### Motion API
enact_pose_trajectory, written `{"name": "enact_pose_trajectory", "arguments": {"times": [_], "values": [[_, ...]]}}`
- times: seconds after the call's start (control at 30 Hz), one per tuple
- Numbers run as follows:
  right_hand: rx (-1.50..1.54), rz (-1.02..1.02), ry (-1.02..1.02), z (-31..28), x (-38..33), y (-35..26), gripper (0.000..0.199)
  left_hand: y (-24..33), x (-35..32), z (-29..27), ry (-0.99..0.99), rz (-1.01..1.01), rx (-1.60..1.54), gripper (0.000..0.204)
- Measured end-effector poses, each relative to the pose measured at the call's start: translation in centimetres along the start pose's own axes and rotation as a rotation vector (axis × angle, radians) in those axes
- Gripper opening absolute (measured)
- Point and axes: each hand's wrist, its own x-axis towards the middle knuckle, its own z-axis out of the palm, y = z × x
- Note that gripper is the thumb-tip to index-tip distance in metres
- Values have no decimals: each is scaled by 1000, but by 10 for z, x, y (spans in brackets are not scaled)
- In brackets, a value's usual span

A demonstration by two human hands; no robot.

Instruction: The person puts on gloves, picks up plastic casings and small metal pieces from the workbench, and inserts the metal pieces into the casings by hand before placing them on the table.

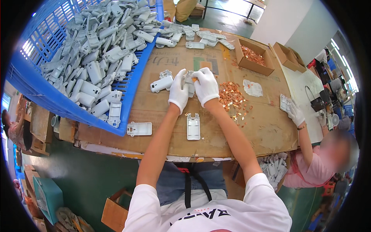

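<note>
My left hand (179, 92), in a white glove, is closed on a light grey plastic casing (189, 78). My right hand (207, 86), also gloved, has its fingers pinched together against the same casing; a small orange spot shows at the fingertips, but what they pinch is too small to make out. Left of my left hand lie a white casing piece (161, 84) and another part partly behind it. Between my forearms an open casing (193, 127) lies with its hollow side up. A heap of small copper-coloured metal pieces (232, 95) sits just right of my right hand.
A blue plastic crate (124, 112) piled with casings (92, 73) stands at the left. Casings (195, 45) lie along the far edge, beside a cardboard box (266, 70) of copper pieces. Another casing (140, 128) lies near the crate. At right, a co-worker's gloved hand (295, 115) holds a casing.
</note>
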Motion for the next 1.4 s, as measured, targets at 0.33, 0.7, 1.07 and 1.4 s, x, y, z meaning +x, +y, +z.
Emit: {"name": "enact_pose_trajectory", "arguments": {"times": [0.33, 0.7, 1.07, 1.4], "values": [[146, 402, -67, -6, -9, 3, 29, 9, -4, -1, -88, 189, 194, 46], [612, 544, -260, -3, -20, 26, 19, 18, -8, 2, -74, 217, 247, 40], [356, 556, -375, -12, -16, 29, 20, 14, -16, -1, -133, 250, 348, 42], [522, 533, -68, 6, -29, 14, 32, 9, -10, 1, 31, 175, 244, 40]]}}
